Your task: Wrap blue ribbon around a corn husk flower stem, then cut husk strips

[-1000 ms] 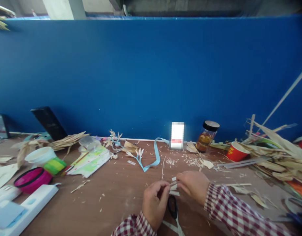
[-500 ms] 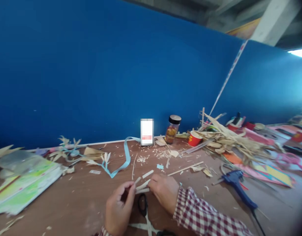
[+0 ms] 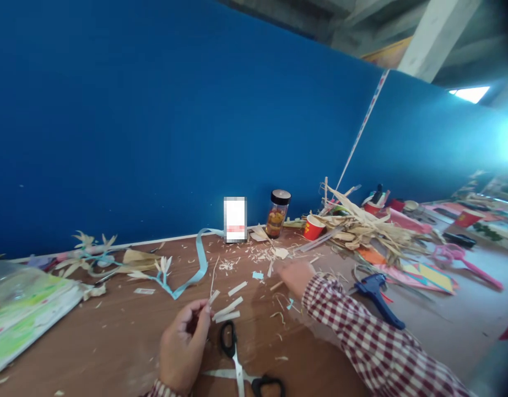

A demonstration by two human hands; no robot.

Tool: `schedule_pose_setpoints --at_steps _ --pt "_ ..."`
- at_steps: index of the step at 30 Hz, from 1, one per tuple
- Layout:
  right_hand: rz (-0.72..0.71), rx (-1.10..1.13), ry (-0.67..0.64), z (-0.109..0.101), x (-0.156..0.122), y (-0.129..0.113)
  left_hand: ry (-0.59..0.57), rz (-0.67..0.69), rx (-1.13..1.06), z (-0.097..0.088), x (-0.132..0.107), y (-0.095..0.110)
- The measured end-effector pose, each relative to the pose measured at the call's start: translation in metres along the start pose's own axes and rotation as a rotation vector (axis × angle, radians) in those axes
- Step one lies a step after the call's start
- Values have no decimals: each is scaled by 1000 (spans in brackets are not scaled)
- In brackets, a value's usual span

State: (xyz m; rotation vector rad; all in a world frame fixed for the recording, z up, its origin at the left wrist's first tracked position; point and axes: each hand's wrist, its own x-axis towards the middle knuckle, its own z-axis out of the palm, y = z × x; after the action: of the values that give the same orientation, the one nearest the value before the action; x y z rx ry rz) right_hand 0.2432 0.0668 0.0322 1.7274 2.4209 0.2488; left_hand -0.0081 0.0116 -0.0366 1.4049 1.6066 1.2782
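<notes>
My left hand (image 3: 183,346) pinches a short pale strip (image 3: 214,298) between thumb and fingertips. Beside those fingertips, more pale strips (image 3: 237,288) lie loose on the brown table. Black-handled scissors (image 3: 238,368) rest with blades spread just right of my left hand. Farther forward, my right hand (image 3: 296,279) reaches low over the table, across a thin pale stick (image 3: 276,286) whose ends show on either side. Motion blurs its fingers, so I cannot see whether they grip the stick. A small light-blue scrap (image 3: 258,275) lies left of it.
A lidded jar (image 3: 277,215) and red paper cup (image 3: 313,227) stand near the blue partition (image 3: 155,121). Dried husks (image 3: 361,223), a blue glue gun (image 3: 378,298) and pink scissors (image 3: 464,259) lie right. Light-blue ribbon (image 3: 201,253) and a green-white sheet (image 3: 34,320) lie left.
My right hand has left the strips beside my left hand and moved forward and right to the thin stick. My left hand still pinches its strip. The view has turned slightly right.
</notes>
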Motion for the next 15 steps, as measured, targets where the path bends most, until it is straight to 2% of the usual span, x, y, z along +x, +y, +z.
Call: schedule_pose_setpoints --at_steps 5,9,11,15 --pt "-66 79 226 -28 2 -6 -91 -81 -208 3 -1 -1" --pt "-157 368 503 -34 1 -29 -131 -184 -364 3 0 2" --pt "-161 430 485 -29 1 -40 -119 -218 -426 2 1 3" --pt "-92 320 228 -12 4 -46 -74 -221 -475 1 2 2"
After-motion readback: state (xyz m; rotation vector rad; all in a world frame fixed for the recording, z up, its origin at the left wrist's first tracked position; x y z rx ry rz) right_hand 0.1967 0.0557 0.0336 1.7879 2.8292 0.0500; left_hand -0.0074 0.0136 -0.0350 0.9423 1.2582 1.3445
